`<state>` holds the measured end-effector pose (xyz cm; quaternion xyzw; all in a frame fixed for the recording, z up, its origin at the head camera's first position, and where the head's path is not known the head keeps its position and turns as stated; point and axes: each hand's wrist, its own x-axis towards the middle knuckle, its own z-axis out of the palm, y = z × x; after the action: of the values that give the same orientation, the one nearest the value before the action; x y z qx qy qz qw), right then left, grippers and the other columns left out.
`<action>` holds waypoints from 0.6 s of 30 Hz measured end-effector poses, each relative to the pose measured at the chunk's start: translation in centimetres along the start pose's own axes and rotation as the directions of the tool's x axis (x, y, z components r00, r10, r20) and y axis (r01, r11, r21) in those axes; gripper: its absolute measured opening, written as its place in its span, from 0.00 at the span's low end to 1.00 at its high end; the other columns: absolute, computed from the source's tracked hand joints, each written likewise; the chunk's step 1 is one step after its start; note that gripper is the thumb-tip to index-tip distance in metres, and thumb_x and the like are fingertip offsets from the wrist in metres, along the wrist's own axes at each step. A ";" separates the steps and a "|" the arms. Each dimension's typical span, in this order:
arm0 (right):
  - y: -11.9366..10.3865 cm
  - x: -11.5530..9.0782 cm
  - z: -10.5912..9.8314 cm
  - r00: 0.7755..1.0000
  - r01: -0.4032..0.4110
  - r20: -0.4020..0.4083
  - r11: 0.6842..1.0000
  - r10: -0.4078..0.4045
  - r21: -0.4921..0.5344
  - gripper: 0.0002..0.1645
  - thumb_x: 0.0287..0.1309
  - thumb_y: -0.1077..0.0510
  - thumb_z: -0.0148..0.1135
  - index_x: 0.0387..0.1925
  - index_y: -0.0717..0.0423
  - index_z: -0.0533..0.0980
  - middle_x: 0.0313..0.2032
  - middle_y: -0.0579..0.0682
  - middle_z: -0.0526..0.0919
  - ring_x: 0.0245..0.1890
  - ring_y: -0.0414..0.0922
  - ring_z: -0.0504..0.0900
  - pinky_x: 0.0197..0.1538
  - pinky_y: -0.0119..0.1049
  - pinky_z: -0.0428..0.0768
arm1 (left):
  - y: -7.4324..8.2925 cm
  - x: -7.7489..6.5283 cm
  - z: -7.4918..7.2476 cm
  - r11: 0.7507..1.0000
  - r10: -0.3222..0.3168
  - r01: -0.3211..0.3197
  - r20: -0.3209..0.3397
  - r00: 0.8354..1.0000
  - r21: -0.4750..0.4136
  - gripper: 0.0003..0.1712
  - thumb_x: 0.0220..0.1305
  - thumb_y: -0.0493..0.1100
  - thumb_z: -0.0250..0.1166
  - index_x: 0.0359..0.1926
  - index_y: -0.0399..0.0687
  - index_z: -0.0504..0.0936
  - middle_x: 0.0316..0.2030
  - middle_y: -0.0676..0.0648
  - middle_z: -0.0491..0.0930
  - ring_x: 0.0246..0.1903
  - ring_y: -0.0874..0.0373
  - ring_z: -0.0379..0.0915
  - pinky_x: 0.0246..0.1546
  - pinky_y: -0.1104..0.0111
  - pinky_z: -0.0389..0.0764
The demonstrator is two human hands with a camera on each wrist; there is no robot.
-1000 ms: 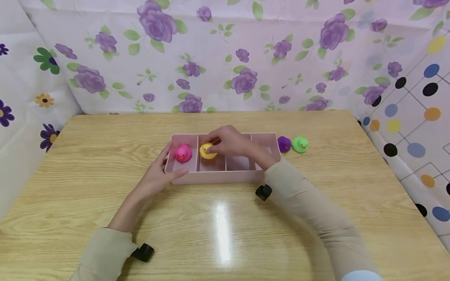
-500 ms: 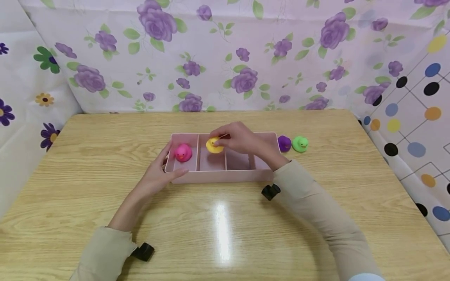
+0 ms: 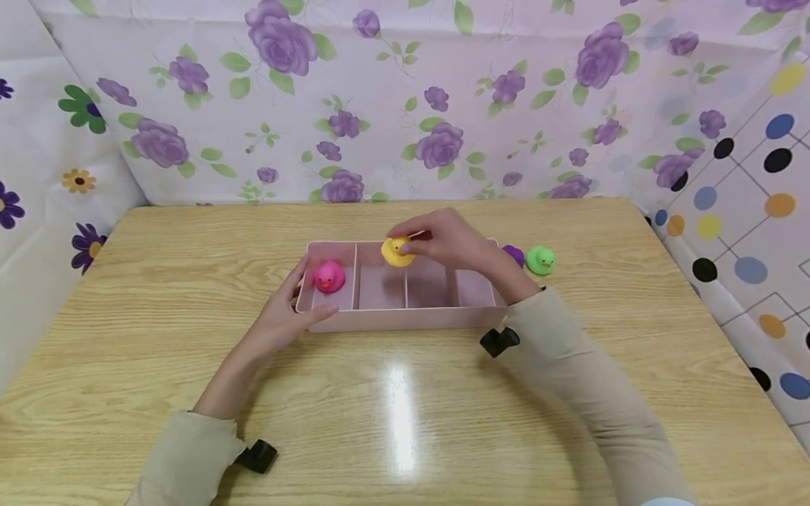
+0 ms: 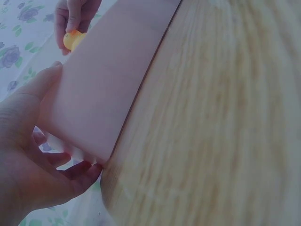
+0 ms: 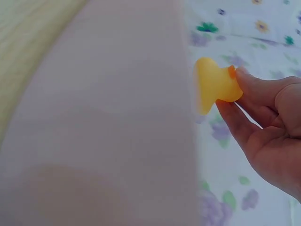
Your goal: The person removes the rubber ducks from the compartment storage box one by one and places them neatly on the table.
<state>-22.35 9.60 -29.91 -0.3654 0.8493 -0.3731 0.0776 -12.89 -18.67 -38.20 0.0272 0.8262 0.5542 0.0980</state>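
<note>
A pink divided box (image 3: 386,320) lies lengthwise on the table in the head view. My left hand (image 3: 285,313) grips its left end, the thumb over the front rim and the fingers along the end wall; the left wrist view shows those fingers bent at the box's corner. With thumb and fingertips my right hand (image 3: 446,242) pinches a yellow rubber duck (image 3: 396,251) above the box, over the back of the second compartment from the left. The right wrist view shows the duck (image 5: 216,84) beyond the wall. A pink rubber duck (image 3: 330,276) sits in the leftmost compartment.
Right of the box stand a purple rubber duck (image 3: 514,254), partly hidden by my right arm, and a green rubber duck (image 3: 541,260). The wooden table (image 3: 342,414) reaches back to a flowered cloth (image 3: 380,126).
My right hand has lifted the yellow duck up out of the second compartment and moved it back and to the right. The left hand has stayed on the box's end.
</note>
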 end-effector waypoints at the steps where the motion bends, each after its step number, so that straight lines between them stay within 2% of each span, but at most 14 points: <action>1: 0.0 -0.1 -0.5 1.000 -0.011 -0.013 1.000 0.011 0.009 0.17 0.58 0.65 0.66 0.50 0.61 0.82 0.48 0.53 0.84 0.48 0.45 0.81 0.49 0.33 0.79 | 0.0 0.0 0.0 1.000 0.001 -0.001 0.001 1.000 0.001 0.58 0.58 0.50 0.70 0.77 0.63 0.38 0.74 0.38 0.42 0.69 0.38 0.46 0.61 0.44 0.61; 4: 0.0 -0.5 -1.9 0.998 -0.053 -0.040 0.998 0.055 0.040 0.17 0.58 0.65 0.66 0.51 0.59 0.82 0.49 0.52 0.84 0.49 0.44 0.81 0.49 0.34 0.79 | 0.1 0.0 0.0 1.000 -0.001 0.001 0.004 1.000 0.000 0.58 0.58 0.51 0.70 0.77 0.64 0.38 0.75 0.39 0.41 0.70 0.38 0.45 0.61 0.43 0.61; 13: 0.4 -1.7 -4.9 0.993 -0.109 -0.053 0.993 0.107 -0.039 0.17 0.59 0.63 0.66 0.51 0.58 0.82 0.50 0.52 0.83 0.50 0.46 0.81 0.52 0.38 0.78 | 0.3 -0.2 -0.1 1.000 -0.011 0.011 0.009 1.000 -0.013 0.58 0.59 0.50 0.70 0.77 0.65 0.38 0.74 0.38 0.41 0.71 0.38 0.42 0.63 0.44 0.58; 18: 1.0 -2.6 -5.9 0.991 -0.128 -0.048 0.991 0.125 -0.045 0.18 0.60 0.63 0.65 0.52 0.59 0.81 0.51 0.53 0.82 0.51 0.46 0.80 0.52 0.39 0.78 | 0.2 -0.2 0.0 1.000 -0.003 0.003 0.008 1.000 -0.017 0.58 0.59 0.49 0.70 0.77 0.64 0.38 0.74 0.38 0.40 0.71 0.38 0.41 0.63 0.43 0.56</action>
<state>-23.43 15.24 -26.73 -0.3040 0.8810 -0.3551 0.0732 -12.72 -18.68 -38.01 0.0275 0.8210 0.5609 0.1024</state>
